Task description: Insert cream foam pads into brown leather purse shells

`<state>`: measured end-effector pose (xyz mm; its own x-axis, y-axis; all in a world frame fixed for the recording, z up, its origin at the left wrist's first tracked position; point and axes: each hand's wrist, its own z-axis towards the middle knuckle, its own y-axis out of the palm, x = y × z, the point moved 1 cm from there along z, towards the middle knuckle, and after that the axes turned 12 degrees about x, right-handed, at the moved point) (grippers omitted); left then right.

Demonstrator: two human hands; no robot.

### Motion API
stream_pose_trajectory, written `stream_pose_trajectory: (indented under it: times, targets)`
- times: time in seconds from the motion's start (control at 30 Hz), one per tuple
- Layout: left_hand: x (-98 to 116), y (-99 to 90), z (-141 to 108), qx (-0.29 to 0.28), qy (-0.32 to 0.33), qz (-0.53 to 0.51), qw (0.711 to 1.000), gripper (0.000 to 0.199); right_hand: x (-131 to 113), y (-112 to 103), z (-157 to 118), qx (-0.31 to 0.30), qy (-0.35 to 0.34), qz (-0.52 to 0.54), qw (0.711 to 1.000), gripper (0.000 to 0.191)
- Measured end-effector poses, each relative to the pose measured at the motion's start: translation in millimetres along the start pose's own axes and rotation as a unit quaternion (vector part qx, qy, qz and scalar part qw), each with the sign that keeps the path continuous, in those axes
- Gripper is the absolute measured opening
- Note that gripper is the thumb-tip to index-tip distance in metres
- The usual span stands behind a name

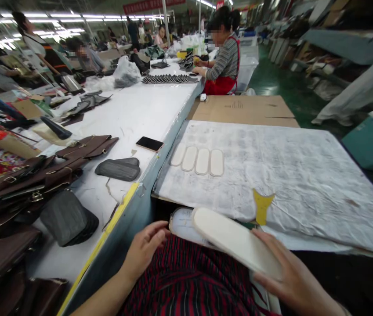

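My right hand (285, 267) grips a long cream panel with rounded ends (232, 237) by its near right end, thumb on one edge and fingers on the other. The panel slants across my lap, above the striped apron. Under its far left end shows a second rounded piece (182, 223), whitish with a brown edge; the rest of it is hidden. My left hand (150, 245) is beside that piece's left edge, fingers loosely bent and apart, holding nothing visible. Several small cream oval pieces (202, 161) lie in a row on the white-covered board.
A yellow forked piece (263, 206) lies at the board's near edge. On the left table (133, 114) are a phone (150, 143), dark grey oval pieces (117, 169), a dark stack (69, 217) and brown bags (48, 171). A co-worker in a red apron (222, 57) sits farther along.
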<state>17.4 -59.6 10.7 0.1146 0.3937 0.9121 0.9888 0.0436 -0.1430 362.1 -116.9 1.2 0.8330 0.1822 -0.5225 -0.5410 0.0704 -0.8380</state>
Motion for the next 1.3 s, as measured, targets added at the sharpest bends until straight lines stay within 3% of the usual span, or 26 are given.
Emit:
stream_pose_trajectory:
  times: [0.07,0.1,0.2,0.37,0.63,0.83,0.9,1.07,1.3]
  targets:
    - [-0.8,-10.1,13.0,0.109,0.011,0.048,0.993,0.05,14.7,-6.4,7.5,0.013,0.062,0.033,0.997,0.064]
    - [-3.9,-9.6,18.4,0.127,-0.001,0.046,0.991,0.051,18.3,-8.0,11.4,0.016,0.076,0.048,0.996,0.063]
    - [-18.8,9.1,27.2,0.081,-0.04,-0.013,0.996,0.058,12.8,-5.4,22.5,-0.004,0.052,0.082,0.995,0.071]
    - [-30.6,36.9,23.9,-0.03,-0.025,-0.072,0.997,0.06,-15.5,9.6,41.6,-0.091,-0.04,0.087,0.991,0.078]
    - [-26.9,28.0,25.7,-0.031,-0.08,-0.082,0.993,0.06,-23.4,23.2,69.5,-0.095,-0.076,0.051,0.991,0.078]
    - [-23.9,27.0,26.9,-0.108,-0.093,-0.191,0.971,0.064,-25.5,26.7,74.5,-0.074,-0.08,0.024,0.994,0.072]
    - [-25.1,27.3,28.3,-0.086,-0.091,-0.185,0.975,0.059,-26.0,27.9,74.7,-0.07,-0.084,0.016,0.994,0.071]
    - [-31.5,34.1,36.3,0.043,-0.054,-0.044,0.997,0.052,-29.0,28.8,78.3,-0.066,-0.092,-0.007,0.994,0.068]
    - [-32.8,38.4,36.2,0.043,-0.043,-0.042,0.997,0.044,-34.6,29.3,80.9,-0.071,-0.108,-0.031,0.991,0.067]
